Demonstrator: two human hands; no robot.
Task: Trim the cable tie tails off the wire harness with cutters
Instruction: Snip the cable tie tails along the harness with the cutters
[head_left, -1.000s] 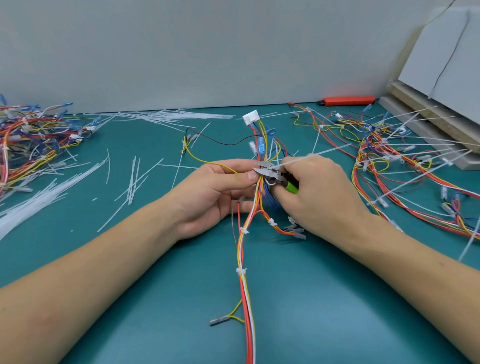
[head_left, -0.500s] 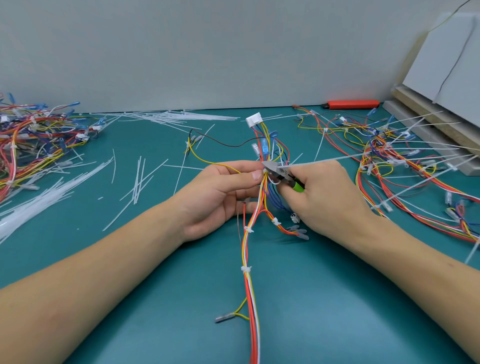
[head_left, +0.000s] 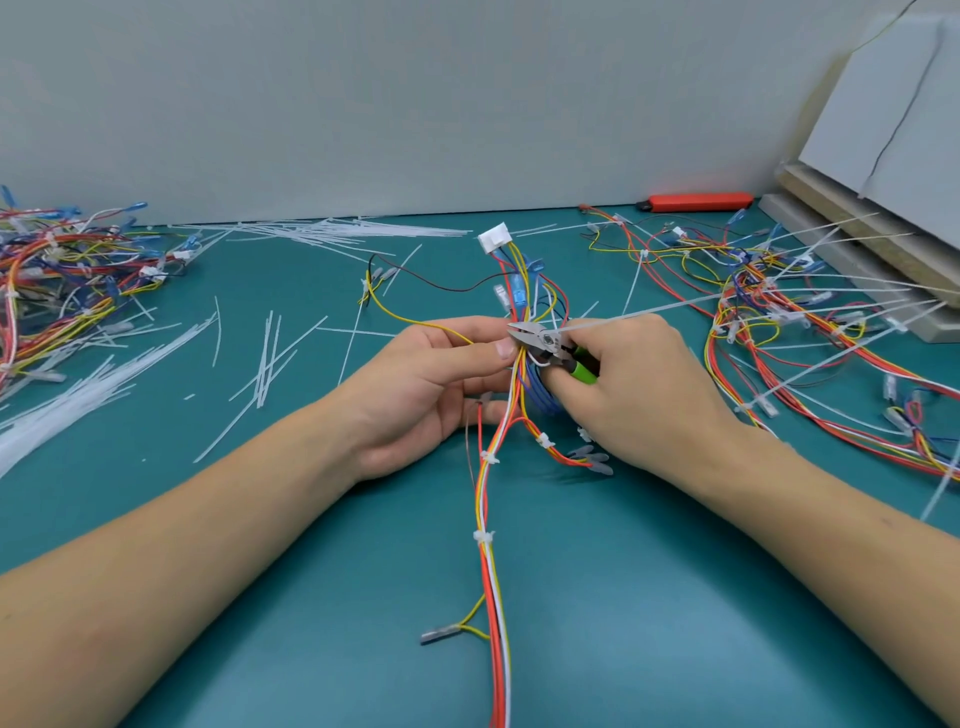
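Note:
A wire harness (head_left: 491, 499) of red, orange, yellow and white wires runs from the near edge up the middle of the table to a white connector (head_left: 493, 237). My left hand (head_left: 431, 384) pinches the bundle between thumb and fingers. My right hand (head_left: 634, 389) grips the green-handled cutters (head_left: 545, 345), whose metal jaws sit at the bundle right by my left thumb. A long white cable tie tail (head_left: 649, 312) sticks out to the right from that spot. Trimmed tie heads (head_left: 485, 535) show lower on the harness.
Cut white tie tails (head_left: 265, 358) litter the teal table (head_left: 649, 597) at left and back. A pile of harnesses (head_left: 62, 280) lies far left; more harnesses (head_left: 789, 322) with long tails lie at right. An orange tool (head_left: 698, 201) and stacked boards (head_left: 857, 249) sit at the back right.
The cutter jaws have shifted slightly left onto the bundle beside my left thumb. Both hands keep their holds.

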